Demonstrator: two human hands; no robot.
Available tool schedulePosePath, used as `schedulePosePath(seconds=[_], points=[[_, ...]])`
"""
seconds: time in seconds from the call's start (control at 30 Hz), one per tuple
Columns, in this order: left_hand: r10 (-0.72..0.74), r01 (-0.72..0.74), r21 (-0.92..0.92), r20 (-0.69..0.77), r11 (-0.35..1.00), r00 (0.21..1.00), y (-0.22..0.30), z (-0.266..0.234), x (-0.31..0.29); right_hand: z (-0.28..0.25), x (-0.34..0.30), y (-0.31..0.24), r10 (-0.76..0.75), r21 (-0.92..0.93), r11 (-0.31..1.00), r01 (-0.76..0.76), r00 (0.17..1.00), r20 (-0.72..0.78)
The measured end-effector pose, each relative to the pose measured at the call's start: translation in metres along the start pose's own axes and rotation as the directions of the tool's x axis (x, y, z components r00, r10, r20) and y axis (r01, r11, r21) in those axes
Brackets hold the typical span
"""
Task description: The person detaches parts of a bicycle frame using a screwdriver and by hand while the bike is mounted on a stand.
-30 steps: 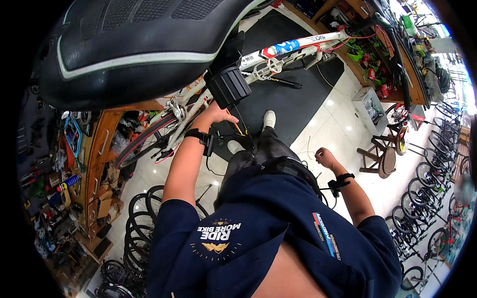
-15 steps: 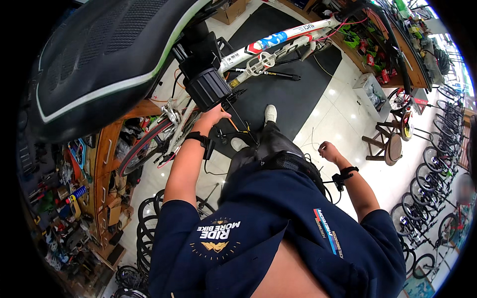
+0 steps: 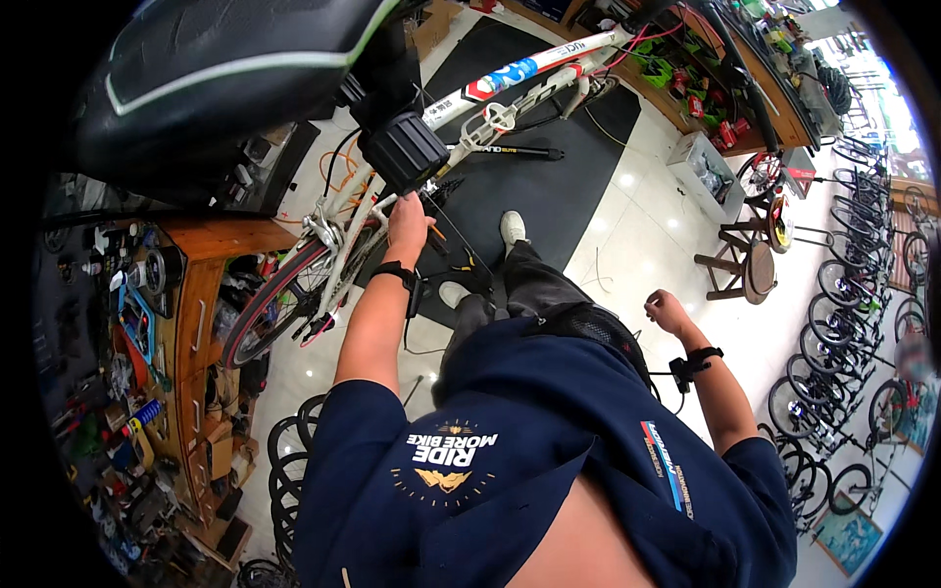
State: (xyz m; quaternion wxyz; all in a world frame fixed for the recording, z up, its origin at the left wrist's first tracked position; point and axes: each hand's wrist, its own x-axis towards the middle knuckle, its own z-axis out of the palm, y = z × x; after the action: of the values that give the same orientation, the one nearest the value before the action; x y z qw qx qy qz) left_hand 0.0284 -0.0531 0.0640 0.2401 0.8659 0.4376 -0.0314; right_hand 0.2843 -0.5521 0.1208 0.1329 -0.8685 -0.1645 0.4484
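A white bicycle frame with red and blue markings is held in the black clamp of a stand, below a large black saddle. Just under the clamp, my left hand reaches up by the frame tubes. Its fingers are bent, and whatever they grip is hidden. An orange stick-like piece shows beside that thumb. The rear wheel with its reddish tyre is left of my left forearm. Away from the bicycle, my right hand hangs over the floor, fingers curled in, nothing seen in it.
A wooden workbench full of tools and parts runs along the left. Another wooden bench is at the far right, near a grey box and wooden stools. Several bicycles line the right side. A black mat covers the floor.
The whole view has shifted, baring more of the rear wheel and left bench. My left hand has turned and shifted left under the clamp. My right hand remains apart from the bicycle.
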Motion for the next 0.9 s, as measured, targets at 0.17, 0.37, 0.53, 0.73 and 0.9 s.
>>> schedulePosePath(seconds=[0.17, 0.37, 0.53, 0.73, 0.9], points=[[0.022, -0.02, -0.023, 0.068, 1.0, 0.997, -0.011, -0.008, 0.006, 0.002, -0.021, 0.041, 0.039, 0.013, 0.999, -0.039, 0.999, -0.015], [-0.061, 0.05, 0.103, 0.114, 0.993, 0.992, 0.002, -0.018, 0.008, -0.015, -0.008, 0.05, 0.065, -0.03, 0.997, -0.064, 0.997, 0.045], [-0.128, 0.134, 0.095, -0.067, 0.986, 0.99, 0.012, 0.006, 0.009, -0.05, 0.016, 0.083, 0.023, 0.089, 0.996, -0.026, 0.999, 0.033], [-0.197, 0.177, -0.115, -0.199, 0.977, 0.96, -0.009, 0.033, 0.008, -0.094, 0.056, 0.115, 0.046, 0.052, 0.998, -0.046, 0.999, 0.002], [-0.427, 0.444, 0.153, -0.131, 0.883, 0.894, -0.038, 0.047, -0.017, -0.131, 0.078, 0.131, 0.011, 0.121, 0.993, 0.0, 0.995, -0.098]])
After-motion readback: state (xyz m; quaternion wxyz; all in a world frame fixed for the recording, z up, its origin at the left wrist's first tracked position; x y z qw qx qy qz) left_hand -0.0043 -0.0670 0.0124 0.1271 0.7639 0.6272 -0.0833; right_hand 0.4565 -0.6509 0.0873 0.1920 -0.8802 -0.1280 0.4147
